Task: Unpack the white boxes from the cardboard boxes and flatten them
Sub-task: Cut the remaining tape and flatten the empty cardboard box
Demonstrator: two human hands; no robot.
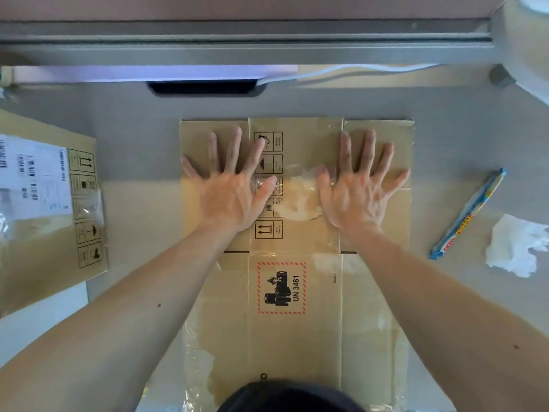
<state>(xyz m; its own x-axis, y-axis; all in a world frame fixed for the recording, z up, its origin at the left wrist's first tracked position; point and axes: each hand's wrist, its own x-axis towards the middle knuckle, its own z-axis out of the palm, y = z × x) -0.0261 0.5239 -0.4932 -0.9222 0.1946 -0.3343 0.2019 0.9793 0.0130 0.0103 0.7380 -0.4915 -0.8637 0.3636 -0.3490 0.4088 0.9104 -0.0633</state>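
A: Nearest the lens?
B: A dark rounded shape (291, 396) at the bottom edge (too blurred to name), overlapping the near end of a flattened cardboard box (294, 346), flat on the grey table (142, 144), dead centre.

A: Markings?
B: A red-hatched UN 3481 battery label (281, 288) on the near half. Farther up, a column of black handling symbols (268, 230) under clear tape.

A: And the hands?
B: Two bare forearms, reaching in from the near corners. Left hand (228, 188) palm down on the far half of the box, fingers straight and fanned wide, thumb across the symbol column. Right hand (359, 191) alongside, also palm down, fingers spread, pressing the cardboard. Hands apart, with a shiny patch of tape between the thumbs.

A: To the sides?
B: On the left, a second cardboard box (44, 248), brown, with a white shipping label (32, 176) and its own strip of symbols, well apart from the flattened one and cut off by the frame. On the right, a long blue packet (468, 215) lying at a slant, and near it a crumpled white tissue (517, 245).

A: Farthest back?
B: A dark slot (205, 87) in the tabletop beyond the box, a pale cable (341, 71) trailing from it to the right, then a grey rail (237, 40) across the top.
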